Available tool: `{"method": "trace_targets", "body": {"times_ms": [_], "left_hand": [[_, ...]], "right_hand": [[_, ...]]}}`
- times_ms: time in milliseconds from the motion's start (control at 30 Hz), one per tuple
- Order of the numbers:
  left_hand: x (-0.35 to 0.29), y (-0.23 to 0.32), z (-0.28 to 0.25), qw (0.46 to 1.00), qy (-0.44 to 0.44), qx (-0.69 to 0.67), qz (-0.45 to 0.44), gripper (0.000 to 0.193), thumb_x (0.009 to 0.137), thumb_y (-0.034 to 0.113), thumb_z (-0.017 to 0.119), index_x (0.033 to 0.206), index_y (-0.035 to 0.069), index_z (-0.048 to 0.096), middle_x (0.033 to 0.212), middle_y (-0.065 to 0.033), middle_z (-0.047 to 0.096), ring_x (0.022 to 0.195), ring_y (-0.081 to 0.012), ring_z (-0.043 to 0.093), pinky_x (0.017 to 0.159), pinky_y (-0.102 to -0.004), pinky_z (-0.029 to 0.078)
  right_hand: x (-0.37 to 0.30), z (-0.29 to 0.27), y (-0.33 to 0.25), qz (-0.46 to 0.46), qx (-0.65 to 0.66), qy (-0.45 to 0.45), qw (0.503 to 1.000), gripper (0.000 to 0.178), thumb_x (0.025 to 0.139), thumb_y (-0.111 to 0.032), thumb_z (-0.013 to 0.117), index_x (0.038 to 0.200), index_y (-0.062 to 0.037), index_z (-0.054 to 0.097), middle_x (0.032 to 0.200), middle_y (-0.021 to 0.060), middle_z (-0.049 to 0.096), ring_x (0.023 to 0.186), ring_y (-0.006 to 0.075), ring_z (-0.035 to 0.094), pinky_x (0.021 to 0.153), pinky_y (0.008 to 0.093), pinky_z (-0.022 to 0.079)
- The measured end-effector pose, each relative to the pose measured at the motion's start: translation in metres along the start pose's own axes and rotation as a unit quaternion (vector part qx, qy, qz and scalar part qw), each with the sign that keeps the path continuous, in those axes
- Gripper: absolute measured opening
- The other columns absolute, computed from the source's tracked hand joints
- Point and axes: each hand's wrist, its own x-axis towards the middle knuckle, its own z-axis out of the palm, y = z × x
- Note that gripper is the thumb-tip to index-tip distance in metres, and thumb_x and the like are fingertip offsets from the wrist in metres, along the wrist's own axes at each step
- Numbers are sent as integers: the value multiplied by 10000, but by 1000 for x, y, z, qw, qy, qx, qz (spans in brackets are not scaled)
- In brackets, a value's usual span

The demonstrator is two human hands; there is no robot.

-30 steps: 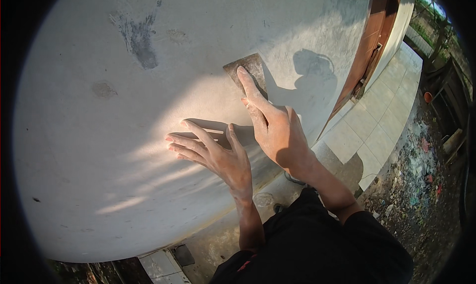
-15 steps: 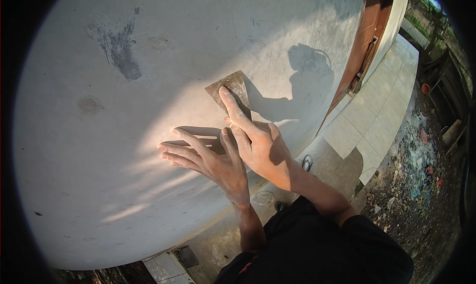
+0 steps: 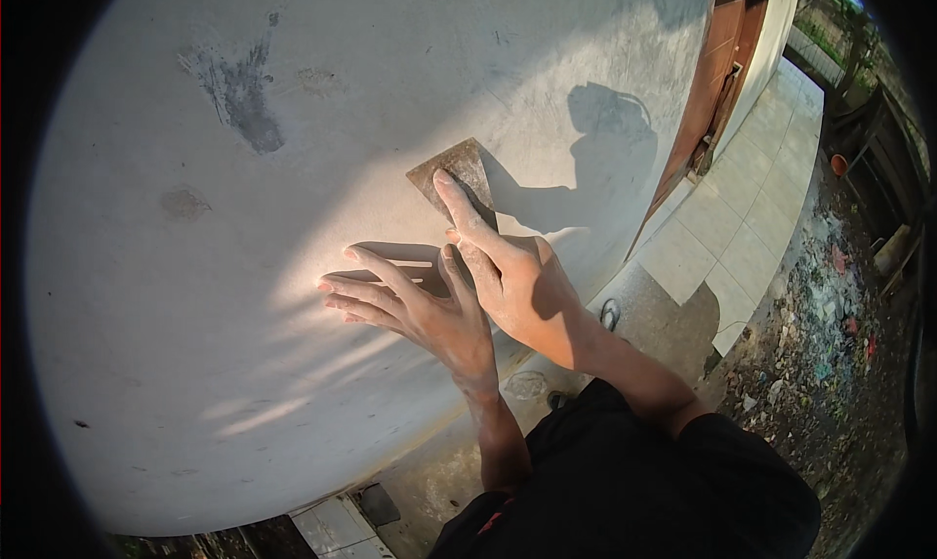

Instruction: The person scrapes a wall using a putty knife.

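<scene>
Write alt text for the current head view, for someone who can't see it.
A right hand holds a flat, stained tool at a pale wall; the left hand, fingers spread, is to its lower left. A dark shadow falls on the wall's sunlit part, with brown woodwork and pale floor tiles at right.

The head-worn fisheye looks down at the wall (image 3: 195,315), seemingly close, though its warped rim muddies distance.

You wear a black top (image 3: 625,481) low in the frame, its sleeves (image 3: 752,471) short, your forearms (image 3: 639,375) bare, a small red mark (image 3: 494,516) at bottom centre, pale dust (image 3: 445,181) on your fingers (image 3: 387,274)
</scene>
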Motion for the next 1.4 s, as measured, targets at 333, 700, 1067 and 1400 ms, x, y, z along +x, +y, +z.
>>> {"method": "trace_targets", "body": {"times_ms": [333,700,1067,1400], "left_hand": [[2,-1,-1,1000,13,-2,6,862,915,439,634,1561,83,188,1594,-305,-34,1464,-499,-92,1139,-688,42],[1,1,-1,1000,4,-4,10,857,920,414,637,1562,79,178,1595,-303,-41,1458,-508,-100,1132,-697,25],[2,3,-2,1000,7,-1,14,862,919,405,642,1564,82,170,1596,-300,-43,1459,-506,-103,1141,-683,23],[1,7,-5,1000,9,-1,11,883,886,356,691,1561,85,189,1604,-283,-34,1465,-495,-91,1146,-680,28]], "right_hand": [[0,1,-12,7,36,11,999,504,986,-41,512,1476,-47,392,1303,250,579,1002,319,699,819,353,571],[4,0,-4,-12,51,16,998,522,1006,-140,500,1507,-148,355,1214,185,652,972,317,693,779,351,575],[14,-7,-7,-3,63,15,998,526,1014,-133,489,1515,-127,328,1084,231,688,936,368,689,734,370,576],[24,-22,-27,-6,33,7,999,568,1004,-112,499,1532,-178,299,1081,215,694,951,363,689,822,404,559]]}}
